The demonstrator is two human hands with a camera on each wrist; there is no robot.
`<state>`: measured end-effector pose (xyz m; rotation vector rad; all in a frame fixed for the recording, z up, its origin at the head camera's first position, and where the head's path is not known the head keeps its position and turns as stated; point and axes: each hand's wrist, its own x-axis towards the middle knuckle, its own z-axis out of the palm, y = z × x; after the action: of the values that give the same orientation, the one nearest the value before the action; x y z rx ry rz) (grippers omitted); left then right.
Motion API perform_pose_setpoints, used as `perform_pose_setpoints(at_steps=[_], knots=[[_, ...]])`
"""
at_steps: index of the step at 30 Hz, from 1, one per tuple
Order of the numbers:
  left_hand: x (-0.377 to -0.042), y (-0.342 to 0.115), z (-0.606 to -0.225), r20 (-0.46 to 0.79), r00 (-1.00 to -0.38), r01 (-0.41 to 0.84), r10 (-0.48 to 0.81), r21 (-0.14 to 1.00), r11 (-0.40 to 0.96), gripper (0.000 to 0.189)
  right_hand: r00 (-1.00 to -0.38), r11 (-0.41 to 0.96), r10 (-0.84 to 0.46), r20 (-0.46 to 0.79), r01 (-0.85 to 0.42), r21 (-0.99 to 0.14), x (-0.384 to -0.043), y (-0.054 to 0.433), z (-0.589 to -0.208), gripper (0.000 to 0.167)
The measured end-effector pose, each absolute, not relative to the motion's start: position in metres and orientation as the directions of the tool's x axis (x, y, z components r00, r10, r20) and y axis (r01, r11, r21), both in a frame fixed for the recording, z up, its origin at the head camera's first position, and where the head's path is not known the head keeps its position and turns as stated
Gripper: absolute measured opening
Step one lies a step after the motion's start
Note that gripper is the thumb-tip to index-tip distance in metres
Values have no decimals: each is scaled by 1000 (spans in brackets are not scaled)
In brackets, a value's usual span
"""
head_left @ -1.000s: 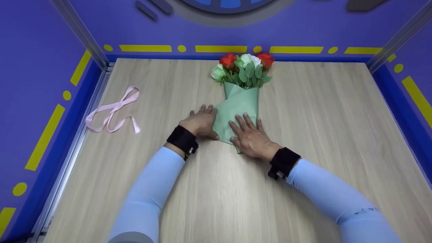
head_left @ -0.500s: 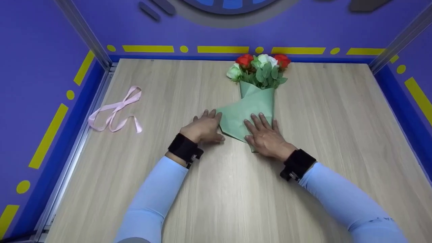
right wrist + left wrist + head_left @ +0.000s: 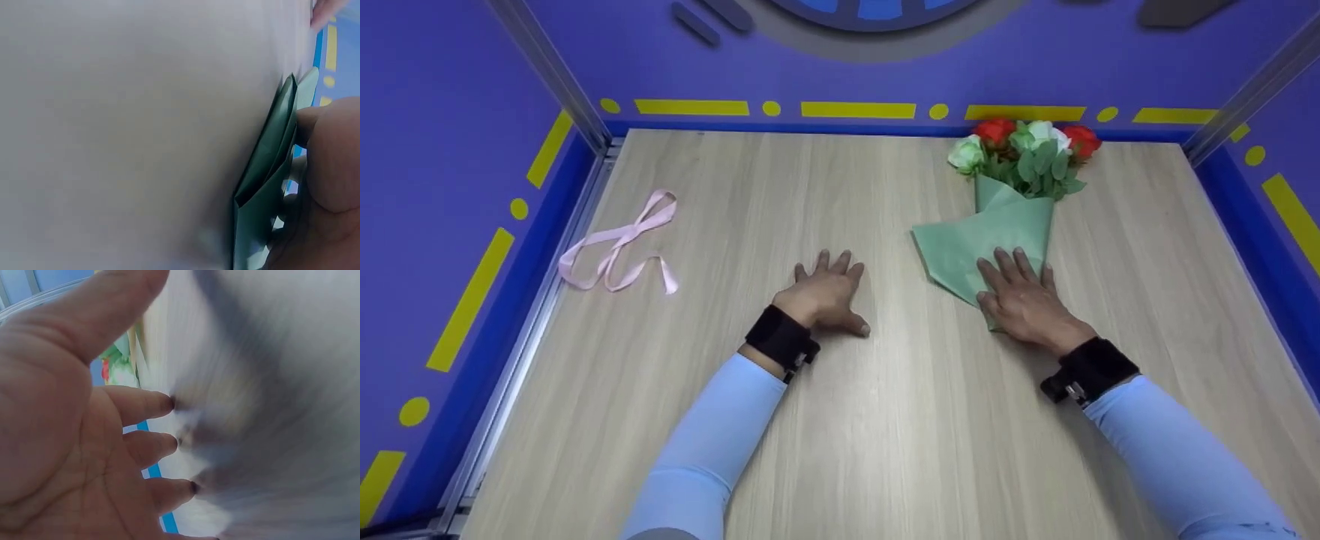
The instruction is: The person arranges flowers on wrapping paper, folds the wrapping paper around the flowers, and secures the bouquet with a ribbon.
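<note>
One spread right hand [image 3: 1026, 301] touches the green paper [image 3: 971, 247]; the spread left hand [image 3: 825, 296] touches the table [image 3: 892, 435].

You are facing no readable text or numbers. Your right sleeve [image 3: 1181, 450] is showing dark marks [image 3: 1264, 526] too small to read.

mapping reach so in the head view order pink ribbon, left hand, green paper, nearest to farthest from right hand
1. Green paper, under the right hand
2. Left hand, to the left
3. Pink ribbon, near left edge of table
</note>
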<state>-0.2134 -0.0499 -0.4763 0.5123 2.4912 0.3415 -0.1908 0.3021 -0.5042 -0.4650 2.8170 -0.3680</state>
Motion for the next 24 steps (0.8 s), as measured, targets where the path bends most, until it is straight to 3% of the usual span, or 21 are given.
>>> perform_pose_setpoints(at_steps=[24], knots=[[-213, -50, -477, -492, -765, 275, 416, 335, 901, 113, -923, 940, -262, -281, -178, -291, -201, 394, -486, 60]])
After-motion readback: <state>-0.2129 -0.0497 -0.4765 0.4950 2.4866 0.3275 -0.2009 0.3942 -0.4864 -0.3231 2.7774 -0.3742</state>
